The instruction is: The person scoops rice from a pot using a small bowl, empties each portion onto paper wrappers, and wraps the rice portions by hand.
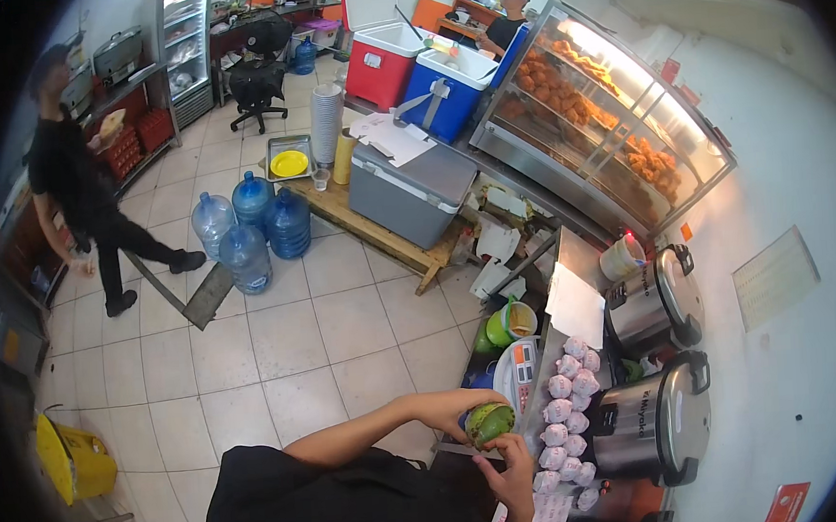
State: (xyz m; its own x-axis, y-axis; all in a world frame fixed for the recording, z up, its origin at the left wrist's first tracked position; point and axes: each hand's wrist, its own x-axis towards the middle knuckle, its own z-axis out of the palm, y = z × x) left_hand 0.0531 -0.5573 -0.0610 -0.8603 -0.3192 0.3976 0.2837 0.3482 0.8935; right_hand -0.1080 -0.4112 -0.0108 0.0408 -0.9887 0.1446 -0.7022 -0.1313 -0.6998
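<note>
My left hand is wrapped around a small green container, raised at the edge of the counter. Dark specks and smears mark its green surface; what it holds is unclear. At its near edge are the fingertips of my right hand, the thumb held apart from it. Whether those fingers grip it is not clear. Just right of my hands, paper-wrapped bundles stand in rows on the metal counter. Below them lie printed paper wrappers. A digital scale sits beyond my left hand.
Two Miyako rice cookers line the wall side. Beyond stand a lit fried-chicken display case, a grey cooler on a wooden bench, and several water jugs. One person walks at left; another is at the back.
</note>
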